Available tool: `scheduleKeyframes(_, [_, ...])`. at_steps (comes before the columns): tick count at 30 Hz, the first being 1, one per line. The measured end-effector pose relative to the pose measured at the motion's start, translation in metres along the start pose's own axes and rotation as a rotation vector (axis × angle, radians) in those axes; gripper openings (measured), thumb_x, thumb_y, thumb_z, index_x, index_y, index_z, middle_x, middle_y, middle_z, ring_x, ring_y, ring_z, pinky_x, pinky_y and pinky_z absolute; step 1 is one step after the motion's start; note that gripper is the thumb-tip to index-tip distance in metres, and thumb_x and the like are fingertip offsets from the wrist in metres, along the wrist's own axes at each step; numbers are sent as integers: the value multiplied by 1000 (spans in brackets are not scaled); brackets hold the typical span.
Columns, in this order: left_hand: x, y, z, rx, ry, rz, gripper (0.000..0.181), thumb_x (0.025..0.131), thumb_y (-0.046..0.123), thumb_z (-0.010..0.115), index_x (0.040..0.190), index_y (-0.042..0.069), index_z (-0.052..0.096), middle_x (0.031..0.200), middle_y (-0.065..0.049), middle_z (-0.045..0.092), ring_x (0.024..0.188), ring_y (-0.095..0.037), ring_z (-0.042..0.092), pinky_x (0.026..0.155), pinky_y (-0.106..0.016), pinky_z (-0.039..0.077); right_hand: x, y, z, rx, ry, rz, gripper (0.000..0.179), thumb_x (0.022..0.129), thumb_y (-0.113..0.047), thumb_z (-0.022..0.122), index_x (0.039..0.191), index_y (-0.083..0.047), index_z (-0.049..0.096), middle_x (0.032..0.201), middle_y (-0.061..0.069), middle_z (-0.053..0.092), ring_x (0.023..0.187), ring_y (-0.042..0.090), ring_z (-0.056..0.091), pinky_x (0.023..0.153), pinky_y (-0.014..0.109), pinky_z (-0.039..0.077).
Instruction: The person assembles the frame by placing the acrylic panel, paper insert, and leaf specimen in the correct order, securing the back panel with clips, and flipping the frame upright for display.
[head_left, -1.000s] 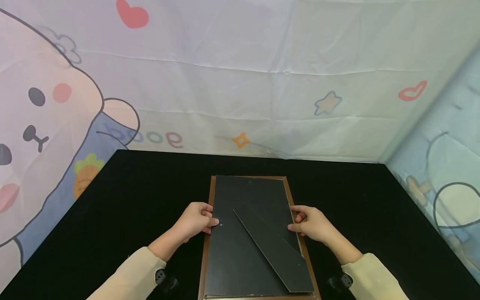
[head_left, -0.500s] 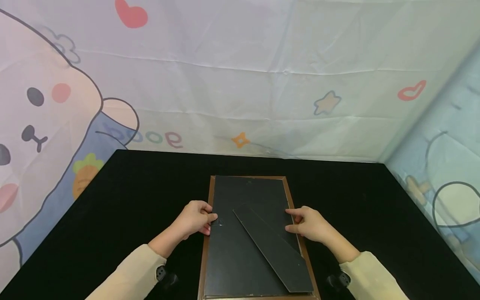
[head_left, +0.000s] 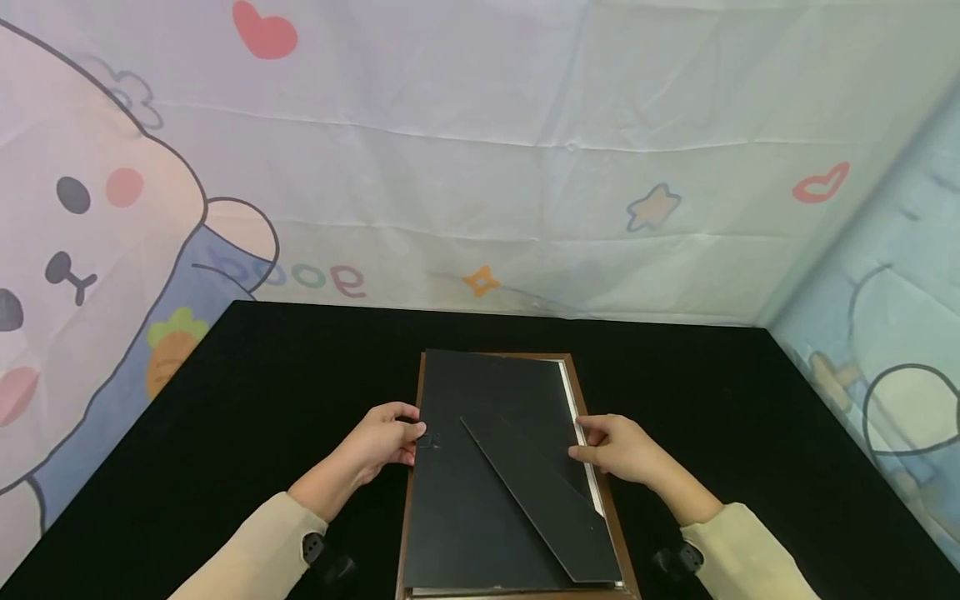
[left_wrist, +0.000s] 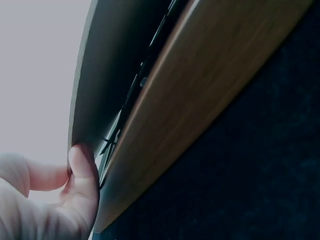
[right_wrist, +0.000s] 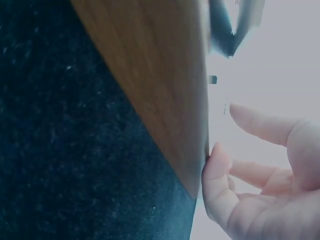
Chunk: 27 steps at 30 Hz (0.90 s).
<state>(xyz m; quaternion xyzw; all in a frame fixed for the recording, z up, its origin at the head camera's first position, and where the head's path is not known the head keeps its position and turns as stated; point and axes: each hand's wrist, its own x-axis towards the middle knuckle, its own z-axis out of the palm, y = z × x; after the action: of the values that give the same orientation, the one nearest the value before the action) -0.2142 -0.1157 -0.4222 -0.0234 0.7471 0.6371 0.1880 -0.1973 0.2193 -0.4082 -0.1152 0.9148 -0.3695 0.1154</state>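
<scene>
A brown wooden picture frame (head_left: pixel 618 533) lies back side up in the middle of the black table. Its black backing board (head_left: pixel 457 500), with a slanted easel leg (head_left: pixel 543 504), sits shifted left, and a white strip (head_left: pixel 592 486) shows along the right inner edge. My left hand (head_left: pixel 384 443) pinches the board's left edge between thumb and fingers; in the left wrist view the board (left_wrist: pixel 107 65) stands raised off the frame's wooden side (left_wrist: pixel 200 80). My right hand (head_left: pixel 621 450) touches the frame's right side with a fingertip (right_wrist: pixel 216 157), its thumb held apart.
The black table (head_left: pixel 315 358) runs back to a printed cloth backdrop (head_left: pixel 465 183), with another cloth (head_left: pixel 900 333) along the right. Dark wrist devices (head_left: pixel 330 562) are worn at both cuffs.
The backing board's left edge has come up and the board has slid left with my left hand, uncovering a white strip at the right. My right hand has stayed nearly in place.
</scene>
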Motion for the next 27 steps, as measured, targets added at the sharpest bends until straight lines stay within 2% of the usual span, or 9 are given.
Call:
scheduleKeyframes(8, [-4, -1, -3, -46, 34, 10, 29, 97, 1, 50, 125, -8, 48, 77, -5, 63, 61, -11, 56, 57, -22, 48, -6, -3, -2, 72, -49, -7, 55, 94, -22, 62, 133, 14, 47, 76, 3, 54, 60, 16, 54, 56, 28, 48])
scheduleKeyframes(15, [-9, -1, -5, -83, 0, 24, 33, 97, 2, 50, 128, -10, 44, 77, -2, 63, 61, -10, 56, 57, -21, 48, -9, -1, -2, 184, -93, -29, 56, 94, -16, 62, 134, 17, 42, 75, 5, 59, 68, 18, 59, 61, 28, 54])
scheduleKeyframes(21, [-10, -4, -1, -71, -21, 11, 32, 97, 2, 50, 127, -9, 44, 76, -4, 61, 62, -10, 54, 56, -21, 48, -16, 0, -2, 251, -89, -3, 55, 90, -8, 64, 132, 20, 42, 75, 6, 60, 67, 20, 63, 64, 31, 57])
scheduleKeyframes(27, [-11, -5, 3, -44, -22, 5, 32, 97, 2, 50, 126, -10, 44, 77, -6, 56, 61, -11, 51, 55, -21, 48, -19, -1, 0, 226, -51, 30, 53, 88, -7, 66, 129, 20, 45, 75, 7, 60, 64, 19, 63, 62, 32, 57])
